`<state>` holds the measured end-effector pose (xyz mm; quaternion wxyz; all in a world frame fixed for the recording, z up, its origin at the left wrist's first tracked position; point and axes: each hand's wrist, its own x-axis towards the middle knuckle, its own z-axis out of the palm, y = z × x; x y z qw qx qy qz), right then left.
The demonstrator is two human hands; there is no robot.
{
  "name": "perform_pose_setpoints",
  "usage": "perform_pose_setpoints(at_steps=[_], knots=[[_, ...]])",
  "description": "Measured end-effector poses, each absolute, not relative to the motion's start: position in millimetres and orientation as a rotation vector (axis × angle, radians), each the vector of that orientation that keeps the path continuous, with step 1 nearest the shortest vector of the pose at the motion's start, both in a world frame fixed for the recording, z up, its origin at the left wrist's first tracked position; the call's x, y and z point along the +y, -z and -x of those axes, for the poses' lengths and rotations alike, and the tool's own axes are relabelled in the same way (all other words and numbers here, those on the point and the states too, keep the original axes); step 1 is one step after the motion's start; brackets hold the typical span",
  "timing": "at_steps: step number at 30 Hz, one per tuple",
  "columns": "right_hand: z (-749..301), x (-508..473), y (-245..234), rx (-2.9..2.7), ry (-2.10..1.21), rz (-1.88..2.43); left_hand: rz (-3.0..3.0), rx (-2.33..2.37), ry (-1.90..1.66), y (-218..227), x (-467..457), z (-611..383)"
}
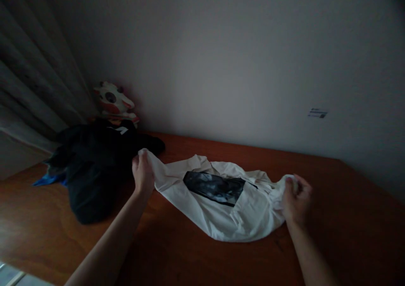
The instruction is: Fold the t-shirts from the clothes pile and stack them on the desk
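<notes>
A white T-shirt [249,222] with a dark rectangular picture print [215,187] is stretched sideways between my two hands, partly bunched, over the wooden table. My left hand [144,174] is closed on a lifted corner of the shirt at its left end. At the opposite end my right hand [296,199] grips gathered fabric, fingers curled round it. The shirt's near edge hangs in a rounded curve at or just above the tabletop; I cannot tell whether it touches.
Dark clothes [91,172] lie heaped on the table [41,218] at the left, with a blue piece of cloth [50,179] under them. Behind stands a cow-like figure [114,102]. A curtain [28,66] hangs at the left; a small label [317,113] is on the wall.
</notes>
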<state>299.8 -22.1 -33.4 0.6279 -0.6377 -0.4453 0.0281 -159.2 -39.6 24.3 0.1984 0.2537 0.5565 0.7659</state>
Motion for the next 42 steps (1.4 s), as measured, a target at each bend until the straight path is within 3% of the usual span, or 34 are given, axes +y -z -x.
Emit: perform_pose_setpoints(at_steps=[3,7,10,12,16,20,25,32,36,42], knots=[[-280.0,-26.1,36.3,-1.479,-0.036,1.553,-1.161,1.794,-1.779,-14.9,-44.6,134.5],[-259.9,-34.8,35.2,-1.972,0.063,1.669,-1.993,1.805,-1.002,1.5,-57.0,104.6],[-242.8,-41.3,29.2,-2.086,-0.072,1.54,-2.365,1.762,-0.579,8.4,-66.3,88.0],[-225.3,-47.4,24.7,-2.057,-0.271,1.404,-2.425,1.757,-0.522,8.6,-69.7,78.9],[-182.1,-66.4,19.4,-1.688,-0.711,1.296,-2.257,1.554,-0.784,5.4,-69.1,63.9],[-151.4,-83.4,21.9,-1.278,-0.841,1.303,-1.682,1.231,-1.182,2.6,-71.0,51.9],[-144.5,-81.8,35.4,-1.312,-1.173,1.108,-1.728,1.021,-1.124,-3.7,-88.5,39.3],[-179.7,-46.9,48.9,-0.963,-0.856,1.238,-1.839,1.151,-1.244,-12.2,-96.3,39.2],[-194.2,-39.3,54.7,-0.851,-0.936,1.196,-1.748,1.263,-1.695,-58.1,-81.8,74.7],[-189.8,-43.8,49.0,-1.022,-0.986,1.271,-1.79,1.544,-2.428,-184.5,-61.3,182.4]])
